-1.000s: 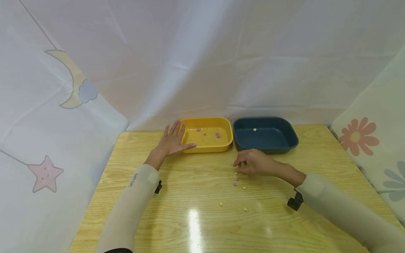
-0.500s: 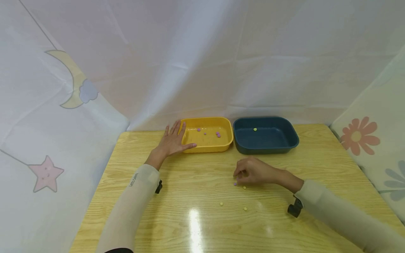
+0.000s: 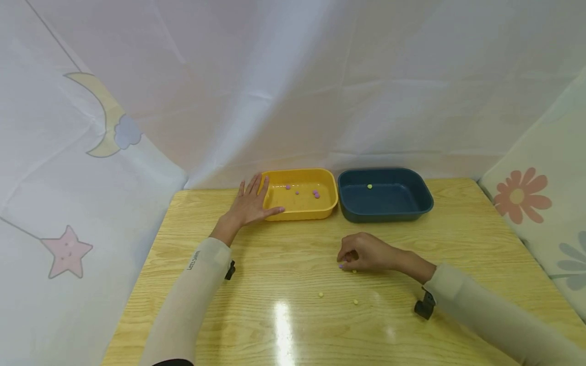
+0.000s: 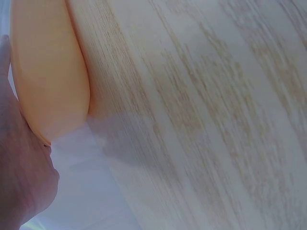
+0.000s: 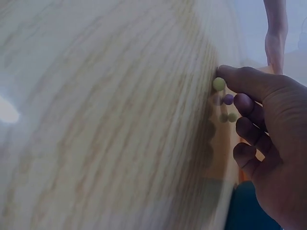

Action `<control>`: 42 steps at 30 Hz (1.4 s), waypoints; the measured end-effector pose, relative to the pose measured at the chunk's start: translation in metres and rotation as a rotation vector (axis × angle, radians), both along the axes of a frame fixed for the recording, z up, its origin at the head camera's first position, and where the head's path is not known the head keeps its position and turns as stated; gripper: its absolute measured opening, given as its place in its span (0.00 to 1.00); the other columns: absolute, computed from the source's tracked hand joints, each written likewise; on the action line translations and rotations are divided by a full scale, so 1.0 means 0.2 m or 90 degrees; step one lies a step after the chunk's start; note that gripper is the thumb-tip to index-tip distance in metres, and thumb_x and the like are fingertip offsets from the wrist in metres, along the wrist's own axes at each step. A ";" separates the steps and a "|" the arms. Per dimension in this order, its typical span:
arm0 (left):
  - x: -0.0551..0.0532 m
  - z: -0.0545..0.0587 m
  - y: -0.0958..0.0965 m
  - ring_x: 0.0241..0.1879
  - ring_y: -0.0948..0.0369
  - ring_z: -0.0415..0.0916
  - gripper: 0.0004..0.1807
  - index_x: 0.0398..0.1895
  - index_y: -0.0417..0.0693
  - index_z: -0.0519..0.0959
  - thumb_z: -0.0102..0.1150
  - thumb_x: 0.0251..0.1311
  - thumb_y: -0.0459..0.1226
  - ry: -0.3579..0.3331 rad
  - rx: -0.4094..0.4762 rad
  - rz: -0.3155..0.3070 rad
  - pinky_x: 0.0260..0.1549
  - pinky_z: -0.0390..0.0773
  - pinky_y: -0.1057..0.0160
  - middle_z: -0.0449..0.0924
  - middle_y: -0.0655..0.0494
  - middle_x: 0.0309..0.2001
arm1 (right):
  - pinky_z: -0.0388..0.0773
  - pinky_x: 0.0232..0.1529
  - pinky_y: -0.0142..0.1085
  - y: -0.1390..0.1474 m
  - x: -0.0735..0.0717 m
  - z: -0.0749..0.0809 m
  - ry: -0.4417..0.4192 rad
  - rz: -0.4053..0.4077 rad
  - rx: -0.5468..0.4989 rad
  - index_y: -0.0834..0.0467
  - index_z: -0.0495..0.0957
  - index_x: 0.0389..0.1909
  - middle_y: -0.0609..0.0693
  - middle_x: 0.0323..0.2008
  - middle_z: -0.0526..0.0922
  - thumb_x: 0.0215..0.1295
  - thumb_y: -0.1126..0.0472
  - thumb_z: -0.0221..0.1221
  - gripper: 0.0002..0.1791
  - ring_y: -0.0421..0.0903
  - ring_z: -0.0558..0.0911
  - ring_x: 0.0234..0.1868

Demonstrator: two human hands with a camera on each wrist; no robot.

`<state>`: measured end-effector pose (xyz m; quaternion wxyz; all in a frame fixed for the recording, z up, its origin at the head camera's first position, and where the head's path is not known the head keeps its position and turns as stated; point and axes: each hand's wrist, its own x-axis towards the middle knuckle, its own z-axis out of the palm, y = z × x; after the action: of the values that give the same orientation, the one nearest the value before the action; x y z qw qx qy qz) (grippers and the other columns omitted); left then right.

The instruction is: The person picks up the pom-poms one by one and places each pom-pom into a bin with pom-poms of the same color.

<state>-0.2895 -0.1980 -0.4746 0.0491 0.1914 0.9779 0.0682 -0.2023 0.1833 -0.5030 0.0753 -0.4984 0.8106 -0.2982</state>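
Observation:
My left hand [image 3: 247, 207] lies with spread, straight fingers over the left side of a yellow tray [image 3: 299, 215]. In the left wrist view that hand [image 4: 26, 177] touches the tray's outer wall [image 4: 50, 72]. My right hand [image 3: 368, 252] is low over the table, thumb and curled forefinger at a small purple ball [image 3: 341, 266]. In the right wrist view the purple ball [image 5: 228, 99] sits at the forefinger's tip; a yellow ball [image 5: 219, 84] is by the thumb and another yellow ball [image 5: 232, 117] by the other fingers. The palm's inside is hidden.
Several purple balls [image 3: 316, 195] lie in the yellow tray. A dark blue tray [image 3: 386, 218] beside it holds one yellow-green ball [image 3: 370, 186]. Two yellow balls, a left one [image 3: 321, 295] and a right one [image 3: 355, 302], lie nearer on the wooden table [image 3: 238, 325]. A cloth backdrop [image 3: 293, 101] stands behind.
My right hand has moved nearer along the table, from a yellow ball to the purple one. It now covers the spots of a yellow and a purple ball seen earlier. My left hand has stayed put.

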 end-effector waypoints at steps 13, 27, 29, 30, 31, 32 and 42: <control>-0.01 0.01 0.00 0.86 0.47 0.24 0.65 0.87 0.43 0.33 0.35 0.66 0.79 0.010 -0.003 -0.004 0.81 0.29 0.38 0.25 0.42 0.86 | 0.73 0.29 0.26 0.00 0.00 -0.04 0.015 -0.006 -0.015 0.51 0.92 0.38 0.39 0.27 0.79 0.65 0.63 0.74 0.05 0.29 0.71 0.27; 0.00 0.00 0.00 0.86 0.46 0.26 0.65 0.87 0.43 0.33 0.34 0.65 0.80 0.009 0.010 -0.003 0.81 0.29 0.38 0.25 0.42 0.86 | 0.75 0.30 0.27 0.00 0.01 -0.04 0.023 -0.019 -0.029 0.48 0.91 0.37 0.36 0.30 0.80 0.66 0.60 0.74 0.03 0.31 0.74 0.28; 0.00 0.00 0.00 0.86 0.46 0.26 0.67 0.87 0.43 0.33 0.29 0.62 0.83 0.006 0.008 -0.004 0.81 0.28 0.38 0.24 0.42 0.86 | 0.76 0.30 0.27 0.00 0.01 -0.03 0.026 -0.024 -0.029 0.48 0.90 0.37 0.36 0.30 0.80 0.66 0.60 0.74 0.03 0.31 0.75 0.29; 0.00 0.00 0.00 0.86 0.46 0.26 0.68 0.87 0.43 0.33 0.27 0.61 0.84 0.006 0.009 -0.004 0.81 0.28 0.38 0.24 0.42 0.86 | 0.76 0.31 0.27 -0.01 0.00 -0.02 0.031 -0.026 -0.030 0.49 0.90 0.37 0.36 0.30 0.80 0.66 0.60 0.74 0.02 0.32 0.75 0.29; 0.00 0.00 0.00 0.86 0.46 0.25 0.69 0.87 0.43 0.32 0.25 0.59 0.85 0.005 0.007 -0.004 0.81 0.28 0.38 0.24 0.42 0.86 | 0.76 0.30 0.27 -0.01 0.00 -0.01 0.035 -0.028 -0.030 0.49 0.90 0.36 0.37 0.29 0.80 0.66 0.60 0.74 0.02 0.32 0.75 0.29; 0.00 0.00 0.00 0.86 0.46 0.25 0.70 0.87 0.43 0.33 0.24 0.59 0.85 0.005 0.006 -0.005 0.81 0.28 0.38 0.24 0.42 0.86 | 0.76 0.30 0.28 -0.01 0.00 0.00 0.038 -0.031 -0.033 0.49 0.90 0.36 0.37 0.29 0.80 0.66 0.60 0.74 0.02 0.33 0.75 0.29; 0.01 0.00 0.00 0.86 0.47 0.25 0.67 0.87 0.43 0.34 0.31 0.64 0.82 0.006 0.008 -0.005 0.81 0.29 0.38 0.25 0.42 0.86 | 0.75 0.27 0.27 -0.01 -0.08 0.10 0.097 -0.044 -0.062 0.55 0.91 0.36 0.40 0.28 0.80 0.63 0.64 0.75 0.03 0.34 0.75 0.27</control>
<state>-0.2873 -0.1983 -0.4737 0.0431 0.1962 0.9769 0.0733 -0.2177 0.1823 -0.4839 -0.0213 -0.4947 0.8150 -0.3011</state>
